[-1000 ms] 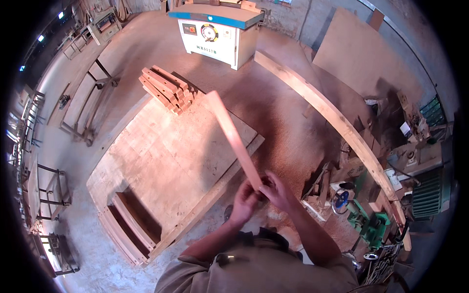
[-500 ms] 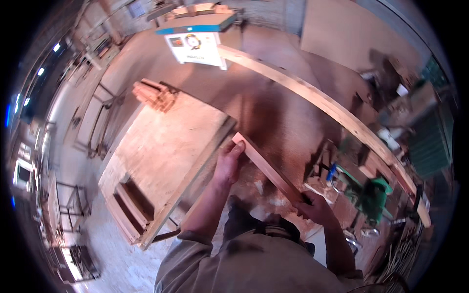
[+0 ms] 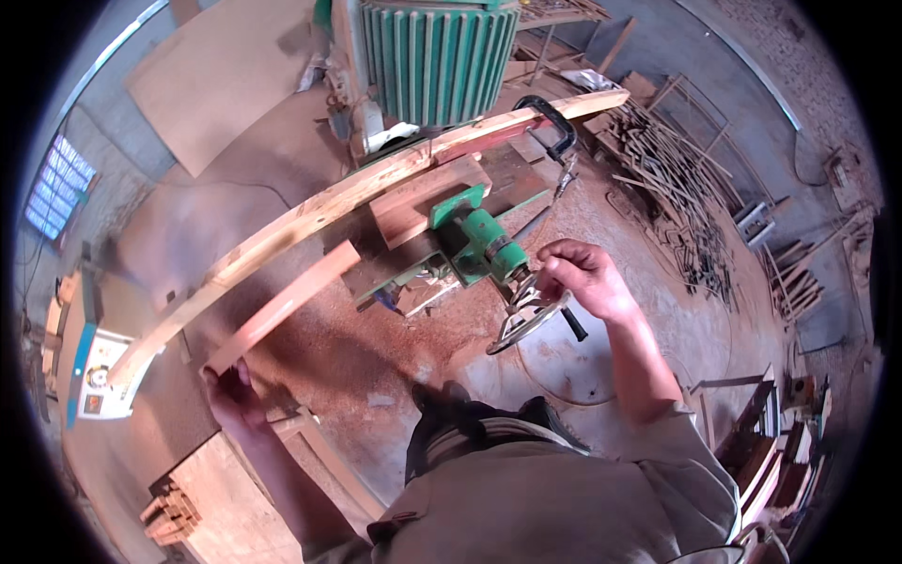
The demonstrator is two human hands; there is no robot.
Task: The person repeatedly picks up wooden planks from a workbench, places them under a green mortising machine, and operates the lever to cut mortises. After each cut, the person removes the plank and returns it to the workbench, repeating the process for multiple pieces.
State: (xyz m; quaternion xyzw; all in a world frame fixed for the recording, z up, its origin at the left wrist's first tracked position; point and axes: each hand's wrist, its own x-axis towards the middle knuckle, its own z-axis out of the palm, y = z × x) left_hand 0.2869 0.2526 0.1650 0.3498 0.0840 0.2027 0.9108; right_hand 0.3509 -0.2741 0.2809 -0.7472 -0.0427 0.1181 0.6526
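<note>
A narrow reddish wooden strip (image 3: 287, 305) slants up and to the right from my left hand (image 3: 235, 399). That hand is closed around the strip's lower end, and the other end stands near the machine's bed. On the right, my right hand (image 3: 584, 277) has its fingers curled at the upper rim of a metal handwheel (image 3: 526, 324) with a black handle. The wheel sits on a green clamp (image 3: 489, 244) of a woodworking machine. Behind the clamp's green plate lies a wooden block (image 3: 399, 211).
A long timber beam (image 3: 319, 209) crosses behind the clamp, held by a black C-clamp (image 3: 559, 127). Above it hangs a ribbed green motor (image 3: 437, 61). A plywood-topped table (image 3: 230, 498) stands at lower left, a white machine (image 3: 108, 376) at far left. Scrap wood (image 3: 662, 183) is heaped at right.
I have turned right, so the green machine now stands in front. My right hand has left the wooden strip and moved to the handwheel. My left hand still holds the strip.
</note>
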